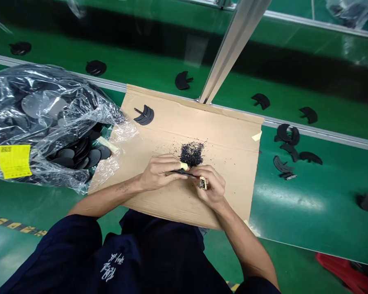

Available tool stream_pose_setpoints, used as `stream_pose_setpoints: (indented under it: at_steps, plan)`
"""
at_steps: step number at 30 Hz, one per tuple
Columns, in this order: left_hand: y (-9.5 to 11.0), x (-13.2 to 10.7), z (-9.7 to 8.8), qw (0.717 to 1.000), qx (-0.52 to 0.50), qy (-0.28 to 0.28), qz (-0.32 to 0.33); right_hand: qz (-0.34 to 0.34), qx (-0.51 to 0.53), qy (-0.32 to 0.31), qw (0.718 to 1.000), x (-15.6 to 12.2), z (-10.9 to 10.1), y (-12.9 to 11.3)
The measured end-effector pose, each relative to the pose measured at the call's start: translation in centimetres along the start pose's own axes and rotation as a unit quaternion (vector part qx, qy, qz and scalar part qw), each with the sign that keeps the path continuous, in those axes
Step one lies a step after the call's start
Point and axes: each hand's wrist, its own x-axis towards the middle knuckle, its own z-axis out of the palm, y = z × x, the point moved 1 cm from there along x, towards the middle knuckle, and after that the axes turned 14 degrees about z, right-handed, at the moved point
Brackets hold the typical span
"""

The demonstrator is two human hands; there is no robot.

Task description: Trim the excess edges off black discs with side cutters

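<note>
The green surface (294,204) carries a cardboard sheet (227,134), a clear plastic bag (49,106) of black discs at its left, and scattered black curved parts (290,134) at its right.

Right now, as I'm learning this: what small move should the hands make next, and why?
Probably scrape the tool in the right hand along the black part pinched in the left hand: they meet beside a pile of black shavings on the cardboard.
</note>
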Motion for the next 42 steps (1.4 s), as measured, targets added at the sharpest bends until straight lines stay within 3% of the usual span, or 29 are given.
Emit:
stream_pose_setpoints:
  at_steps: [5,11,15,20,24,42]
  plan:
    - [-0.3,0.0,0.1,0.999,-0.035,-0.025,-0.006,0.014,0.031,0.019,0.999,0.0,0.1,-0.2]
    - [-0.1,-0.2,0.2,0.991,-0.086,-0.008,-0.098,0.062,0.068,0.008,0.996,0.9,-0.7,-0.4]
    - [-0.4,0.0,-0.1,0.997,-0.062,0.001,-0.052,0.084,0.014,0.002,0.996,1.8,-2.2,-0.4]
    - [-0.7,0.0,-0.2,0.998,-0.052,-0.01,-0.019,0.02,-0.158,-0.083,0.984,2.2,-3.0,-0.5]
    - [-0.7,-0.1,-0.2,0.998,-0.056,-0.013,-0.006,-0.003,-0.237,-0.106,0.966,2.1,-3.1,-0.6]
    - [-0.8,-0.4,-0.2,0.998,-0.06,-0.004,0.009,-0.024,-0.307,-0.131,0.942,2.9,-3.6,-1.4]
